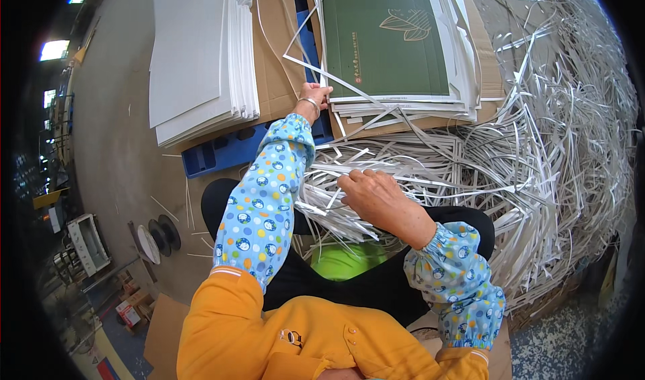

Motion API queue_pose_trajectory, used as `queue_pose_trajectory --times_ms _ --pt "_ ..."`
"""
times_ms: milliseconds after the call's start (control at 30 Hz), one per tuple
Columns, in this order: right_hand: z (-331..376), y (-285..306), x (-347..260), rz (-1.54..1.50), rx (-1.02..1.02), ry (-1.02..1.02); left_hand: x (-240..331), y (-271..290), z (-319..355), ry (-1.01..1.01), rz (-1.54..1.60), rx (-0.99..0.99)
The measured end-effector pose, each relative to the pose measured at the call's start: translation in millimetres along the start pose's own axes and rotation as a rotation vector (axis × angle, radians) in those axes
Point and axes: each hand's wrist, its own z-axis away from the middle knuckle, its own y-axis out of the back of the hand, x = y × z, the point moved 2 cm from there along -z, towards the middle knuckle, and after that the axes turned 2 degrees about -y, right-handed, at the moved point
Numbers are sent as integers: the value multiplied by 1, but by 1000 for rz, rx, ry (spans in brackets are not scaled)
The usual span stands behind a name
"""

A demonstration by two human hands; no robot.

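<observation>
My left hand (316,98) reaches forward and grips the near left corner of a stack of green printed cardboard sheets (386,37) with white edges. My right hand (373,195) lies closer to me, fingers curled down onto a bundle of white paper trim strips (376,172) across my lap. Both forearms wear blue patterned sleeve covers over orange sleeves.
A huge tangled pile of white strips (557,131) fills the right side. A stack of plain white sheets (201,51) rests on brown cardboard at the left, over a blue plastic pallet (222,155). Grey concrete floor (114,131) lies further left, with tape rolls (158,239).
</observation>
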Motion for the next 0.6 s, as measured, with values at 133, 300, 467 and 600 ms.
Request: queue_pose_trajectory --times_ms 133,300,467,600 --pt "2 -1 4 28 66 7 6 -16 6 -13 16 13" --pt "3 1 5 17 80 0 11 -17 1 35 55 -29" --pt "1 0 2 25 84 22 7 -10 -19 21 125 -36" --pt "4 -4 11 -4 -13 -54 21 -26 0 44 338 -178"
